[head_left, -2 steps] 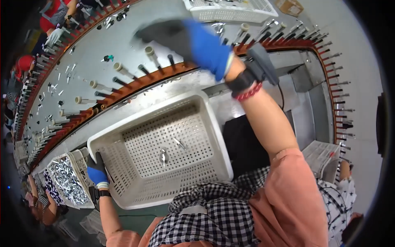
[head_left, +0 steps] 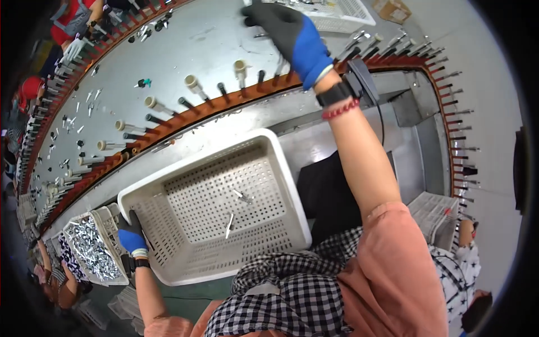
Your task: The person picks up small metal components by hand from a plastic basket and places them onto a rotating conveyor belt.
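Note:
My left hand (head_left: 132, 235), in a blue and dark grey glove, grips the left rim of a light grey perforated plastic basket (head_left: 300, 224), with the thumb inside the wall. Two small slim metal parts lie in the basket: one (head_left: 229, 226) near the middle, the other (head_left: 242, 196) farther back. My right hand (head_left: 289, 36), gloved the same way, reaches over the rack to the far grey work surface. Its fingers point left, stretched and somewhat apart, with nothing visible in them. The fingertips are slightly blurred.
A curved orange-brown rack (head_left: 196, 112) holding upright pegs and metal parts runs behind the basket. Loose parts lie on the grey surface (head_left: 185, 50). A bin of shiny metal parts (head_left: 92, 247) stands left; a white basket (head_left: 342, 17) stands at the back. Other people work nearby.
My right hand has swung right and farther away. In the basket, the nearer metal part has shifted slightly toward me and turned. The rack's pegs have shifted in the picture. My left hand keeps its grip.

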`<state>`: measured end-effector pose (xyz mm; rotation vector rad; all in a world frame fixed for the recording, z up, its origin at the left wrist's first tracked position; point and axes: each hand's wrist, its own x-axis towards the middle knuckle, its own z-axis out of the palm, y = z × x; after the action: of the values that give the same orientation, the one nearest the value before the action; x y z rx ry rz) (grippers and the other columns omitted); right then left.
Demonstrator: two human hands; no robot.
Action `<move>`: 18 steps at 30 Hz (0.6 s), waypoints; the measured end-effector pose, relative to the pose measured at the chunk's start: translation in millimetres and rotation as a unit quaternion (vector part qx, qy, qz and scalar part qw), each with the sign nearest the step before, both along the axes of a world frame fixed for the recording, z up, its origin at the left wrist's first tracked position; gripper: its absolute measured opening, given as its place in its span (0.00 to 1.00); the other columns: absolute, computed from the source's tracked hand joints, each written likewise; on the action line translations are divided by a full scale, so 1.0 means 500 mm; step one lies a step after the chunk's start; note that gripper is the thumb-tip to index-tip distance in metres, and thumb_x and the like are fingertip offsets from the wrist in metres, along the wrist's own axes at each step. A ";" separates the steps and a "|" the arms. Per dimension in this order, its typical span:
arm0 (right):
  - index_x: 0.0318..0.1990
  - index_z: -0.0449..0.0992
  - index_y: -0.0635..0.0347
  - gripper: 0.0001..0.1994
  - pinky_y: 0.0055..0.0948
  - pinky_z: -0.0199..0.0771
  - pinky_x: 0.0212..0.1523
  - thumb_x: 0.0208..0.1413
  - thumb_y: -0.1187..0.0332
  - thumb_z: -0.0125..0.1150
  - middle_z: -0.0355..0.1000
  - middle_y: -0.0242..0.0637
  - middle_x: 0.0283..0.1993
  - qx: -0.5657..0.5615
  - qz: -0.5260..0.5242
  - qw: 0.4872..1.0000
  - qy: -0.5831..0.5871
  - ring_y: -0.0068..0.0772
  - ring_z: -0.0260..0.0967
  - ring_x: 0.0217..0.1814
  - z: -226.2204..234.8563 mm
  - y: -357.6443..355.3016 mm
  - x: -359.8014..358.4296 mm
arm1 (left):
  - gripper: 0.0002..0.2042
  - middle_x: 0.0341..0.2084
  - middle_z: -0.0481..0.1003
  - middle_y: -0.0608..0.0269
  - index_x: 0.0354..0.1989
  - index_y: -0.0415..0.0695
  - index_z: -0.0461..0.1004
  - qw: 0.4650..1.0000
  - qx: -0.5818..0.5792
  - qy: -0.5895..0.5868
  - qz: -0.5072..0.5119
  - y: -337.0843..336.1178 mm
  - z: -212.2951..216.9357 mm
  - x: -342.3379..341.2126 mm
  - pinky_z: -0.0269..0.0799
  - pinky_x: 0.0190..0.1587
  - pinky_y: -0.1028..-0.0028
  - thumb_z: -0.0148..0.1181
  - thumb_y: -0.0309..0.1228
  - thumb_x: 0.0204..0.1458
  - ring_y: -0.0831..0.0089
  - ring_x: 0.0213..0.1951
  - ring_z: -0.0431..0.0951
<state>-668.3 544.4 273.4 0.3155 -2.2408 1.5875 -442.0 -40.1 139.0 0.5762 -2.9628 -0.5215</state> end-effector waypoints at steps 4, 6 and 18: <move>0.45 0.88 0.53 0.29 0.28 0.78 0.42 0.71 0.39 0.50 0.83 0.36 0.34 0.012 0.054 0.975 -0.215 0.26 0.77 0.33 -0.067 0.028 0.000 | 0.22 0.41 0.83 0.39 0.51 0.38 0.80 0.999 -0.030 0.027 -0.028 0.017 -0.005 0.006 0.77 0.43 0.54 0.58 0.48 0.66 0.41 0.42 0.84; 0.38 0.89 0.53 0.32 0.30 0.77 0.43 0.68 0.35 0.49 0.83 0.34 0.31 0.111 0.067 0.969 -0.210 0.30 0.78 0.31 -0.039 -0.062 0.041 | 0.22 0.39 0.83 0.39 0.50 0.39 0.81 0.997 -0.020 0.073 -0.030 -0.004 -0.027 0.003 0.77 0.42 0.53 0.58 0.48 0.66 0.40 0.41 0.83; 0.59 0.80 0.61 0.20 0.33 0.77 0.58 0.74 0.59 0.47 0.84 0.40 0.49 -0.111 -0.050 0.992 0.028 0.34 0.81 0.53 0.039 0.122 0.010 | 0.24 0.40 0.83 0.40 0.53 0.44 0.82 0.996 -0.065 0.041 0.040 0.001 -0.051 0.025 0.77 0.43 0.49 0.59 0.53 0.62 0.40 0.44 0.83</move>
<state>-663.5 605.2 293.0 0.1821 -1.9823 1.7305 -429.6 -39.4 113.4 0.6389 -2.8555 -0.3352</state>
